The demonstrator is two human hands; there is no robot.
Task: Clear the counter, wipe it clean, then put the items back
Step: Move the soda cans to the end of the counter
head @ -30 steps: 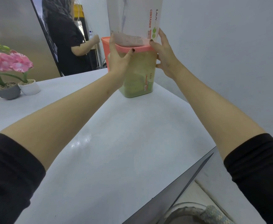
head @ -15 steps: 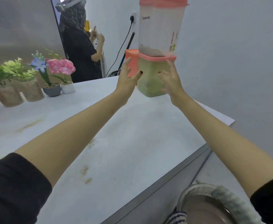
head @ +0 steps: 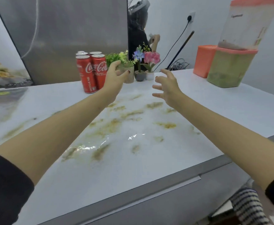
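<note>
The white counter (head: 214, 114) is smeared with yellow-brown stains (head: 116, 124) across its middle. Two stacked plastic containers (head: 230, 69) with pink lids stand at the far right, the lower one holding green contents. My left hand (head: 115, 77) hovers with spread fingers just in front of a beige pot of green plants (head: 126, 67). My right hand (head: 167, 86) hangs open above the counter, near two small flower pots (head: 145, 73). Several red cola cans (head: 90, 70) stand left of the plants.
A pink box (head: 203, 60) sits behind the containers. A steel fridge panel (head: 68, 30) rises behind the cans. Another person (head: 137, 30) stands at the back. A checked cloth (head: 250, 207) lies below the counter's front edge at lower right.
Both hands let go of the stacked containers and swung left toward the plant pots. My view turned left, bringing the stained counter and cans into sight.
</note>
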